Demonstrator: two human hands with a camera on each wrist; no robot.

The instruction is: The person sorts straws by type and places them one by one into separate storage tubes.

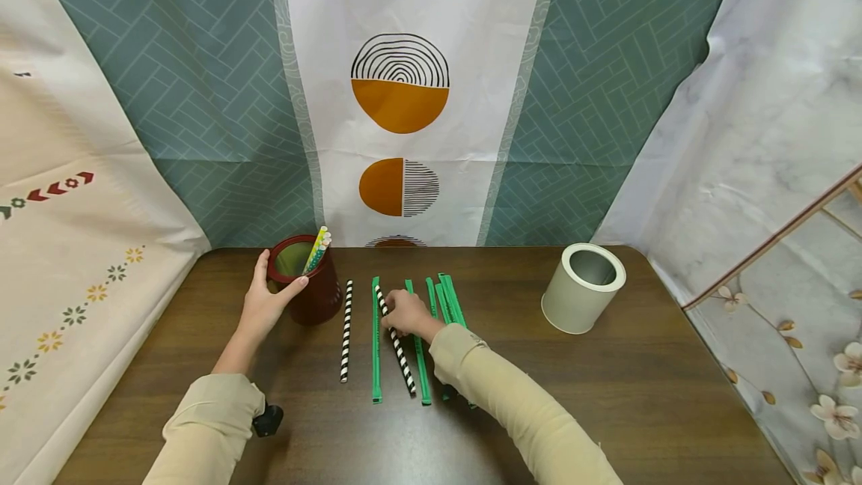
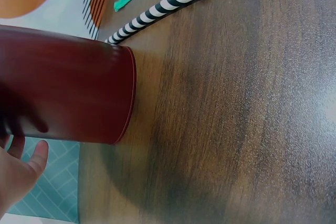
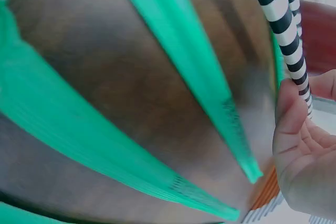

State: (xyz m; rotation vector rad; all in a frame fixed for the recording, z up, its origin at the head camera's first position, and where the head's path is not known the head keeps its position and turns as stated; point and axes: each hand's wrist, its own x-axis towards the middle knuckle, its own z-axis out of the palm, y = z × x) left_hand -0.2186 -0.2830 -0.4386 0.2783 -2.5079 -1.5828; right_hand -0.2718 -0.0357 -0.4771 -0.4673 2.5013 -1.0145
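Note:
My left hand (image 1: 261,305) grips a dark red cup (image 1: 315,302) at the table's back left, thumb and fingers spread around its rim. Several patterned yellow and green straws (image 1: 316,251) stand in that cup, leaning right. Between the right hand's (image 1: 407,313) thumb and fingers is a black-and-white striped straw (image 3: 286,32), pinched near its upper half. It slants over the table beside green paper-wrapped straws (image 1: 376,350). A second striped straw (image 1: 346,331) lies between the red cup and the green wrappers. In the left wrist view the cup covers part of the left hand.
A cream-coloured cup (image 1: 572,302) stands at the back right of the brown wooden table (image 1: 572,395). More green wrapped straws (image 1: 450,298) lie right of the right hand, partly under its forearm. A patterned cloth (image 1: 404,200) hangs behind the table's back edge.

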